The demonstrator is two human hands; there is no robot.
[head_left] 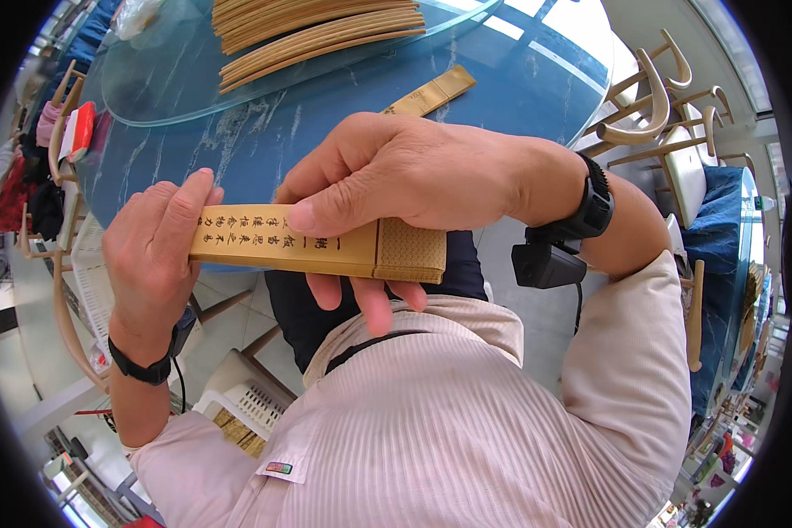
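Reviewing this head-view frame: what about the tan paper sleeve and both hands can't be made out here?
- Head view: the left end of the tan paper sleeve is covered by the left hand.
- The sleeve's upper edge and back are hidden under the right hand.
- What is inside the sleeve: closed paper hides it.
- Stack of sleeves on the glass turntable: cut off by the top edge, count unclear.
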